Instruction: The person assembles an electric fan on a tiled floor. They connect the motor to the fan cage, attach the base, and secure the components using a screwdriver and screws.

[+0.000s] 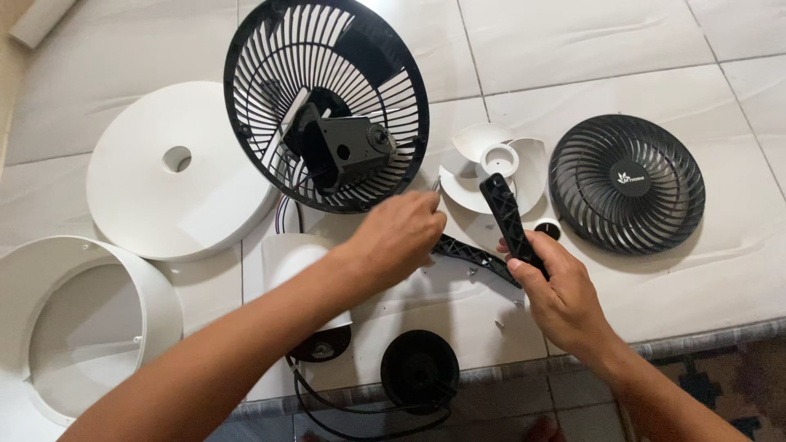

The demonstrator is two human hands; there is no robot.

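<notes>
White floor tiles [589, 49] carry a dismantled fan: rear grille with motor [327, 106], front grille [626, 182], blade [491, 164], all apart. My right-hand fingers [536, 266] clasp a black curved bracket [508, 217]; my left-hand fingers [426, 217] pinch a small tool tip [435, 185].

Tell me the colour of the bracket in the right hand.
Black bracket, clearest in the head view.
</notes>
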